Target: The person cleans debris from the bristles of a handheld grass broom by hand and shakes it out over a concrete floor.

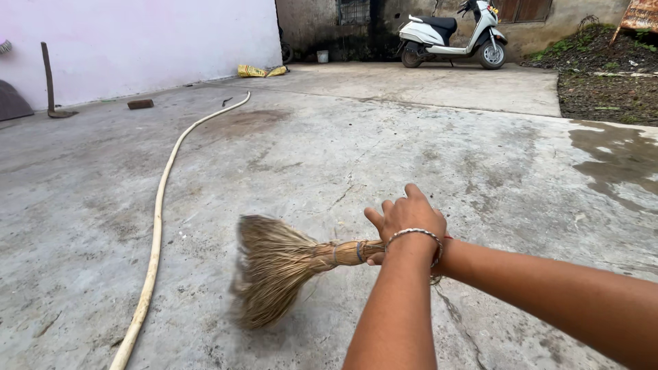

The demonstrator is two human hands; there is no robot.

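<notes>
Outdoors, both hands (406, 220) grip a straw broom (288, 264) beside a hose (157, 219)

Open concrete floor (384, 137) spreads ahead and to both sides of the hands, with wide room to pass. On the left a long pale hose (159, 226) lies across the ground, running from near the bottom edge up toward the far wall. Beyond it, a brick (140, 104) and a leaning tool (49, 79) sit by the pink wall (137, 41). Far ahead stands a white scooter (449, 34). A wet patch (617, 157) and soil bed (606, 82) border the right.
</notes>
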